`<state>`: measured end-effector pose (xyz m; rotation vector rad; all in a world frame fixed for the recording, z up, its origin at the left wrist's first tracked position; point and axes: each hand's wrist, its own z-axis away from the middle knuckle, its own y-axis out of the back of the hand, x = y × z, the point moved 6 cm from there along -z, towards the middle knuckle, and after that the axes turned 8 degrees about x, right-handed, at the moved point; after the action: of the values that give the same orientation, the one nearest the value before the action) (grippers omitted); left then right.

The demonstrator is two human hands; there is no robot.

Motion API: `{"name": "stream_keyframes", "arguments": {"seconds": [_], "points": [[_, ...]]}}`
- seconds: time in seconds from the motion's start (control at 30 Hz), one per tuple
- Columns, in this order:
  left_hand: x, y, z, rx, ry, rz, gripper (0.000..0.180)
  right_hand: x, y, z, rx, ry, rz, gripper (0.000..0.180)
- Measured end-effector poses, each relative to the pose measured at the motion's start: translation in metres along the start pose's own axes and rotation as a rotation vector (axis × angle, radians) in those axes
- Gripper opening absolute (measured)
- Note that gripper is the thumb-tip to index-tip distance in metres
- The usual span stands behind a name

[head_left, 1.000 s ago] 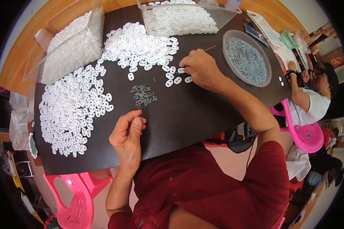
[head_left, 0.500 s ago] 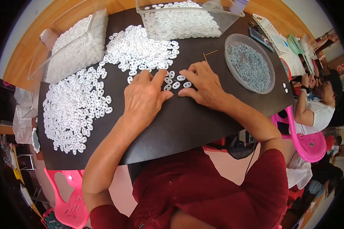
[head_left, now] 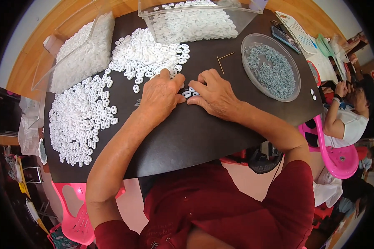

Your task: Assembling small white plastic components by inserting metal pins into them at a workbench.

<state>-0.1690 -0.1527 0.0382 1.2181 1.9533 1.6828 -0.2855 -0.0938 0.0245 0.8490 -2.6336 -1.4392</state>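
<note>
Between my two hands a small cluster of white oval pieces with two holes (head_left: 187, 94) lies on the dark table. My left hand (head_left: 160, 94) borders them on the left, its fingers bent and its thumb pointing at them; its fingertips are partly hidden. From the right, my right hand (head_left: 215, 93) closes on the cluster with curled fingers and thumb, covering part of it. Beside my left hand lie a few small grey screws (head_left: 138, 102). Just beyond, a loose heap of the same white pieces (head_left: 143, 52) spreads out. A thin brass-coloured T-shaped tool (head_left: 221, 65) rests past my right hand.
A round clear tub of grey screws (head_left: 293, 93) stands at the right. Two clear bins (head_left: 247, 18) (head_left: 41, 79) of white pieces stand at the back and left. Another heap (head_left: 77, 120) lies front left. A phone (head_left: 284, 39) is far right; a person (head_left: 347, 112) sits beyond.
My hands have drawn nearer each other, squeezing the white pieces into a tighter cluster. My right hand has shifted left, uncovering more of the brass-coloured tool. Screws beside my left hand now show.
</note>
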Motion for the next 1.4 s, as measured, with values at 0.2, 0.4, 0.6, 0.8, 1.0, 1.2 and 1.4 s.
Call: {"name": "stream_keyframes", "arguments": {"seconds": [0.2, 0.4, 0.6, 0.8, 1.0, 1.2, 1.4], "points": [[0.01, -0.002, 0.007, 0.054, -0.071, 0.046, 0.028, -0.001, 0.003, 0.006, 0.005, 0.033, 0.043, 0.033], [0.013, -0.005, 0.01, 0.102, -0.072, 0.053, 0.02, -0.002, 0.0, 0.011, 0.0, 0.054, 0.083, 0.03], [0.014, -0.006, 0.011, 0.159, -0.082, 0.099, 0.011, -0.007, 0.0, 0.012, 0.016, 0.139, 0.15, 0.023], [0.012, -0.005, 0.015, 0.177, -0.019, 0.198, 0.011, -0.011, 0.001, 0.013, 0.054, 0.252, 0.238, 0.02], [0.002, -0.005, 0.015, 0.193, 0.105, 0.332, 0.017, -0.01, 0.004, 0.015, 0.064, 0.203, 0.255, 0.021], [-0.013, -0.013, 0.006, 0.09, 0.338, 0.864, 0.019, 0.011, 0.002, 0.011, 0.152, 0.059, 0.146, 0.021], [-0.02, -0.027, 0.019, 0.076, 0.875, 1.806, 0.015, 0.028, 0.004, -0.01, 0.089, -0.862, -0.756, 0.028]]}}
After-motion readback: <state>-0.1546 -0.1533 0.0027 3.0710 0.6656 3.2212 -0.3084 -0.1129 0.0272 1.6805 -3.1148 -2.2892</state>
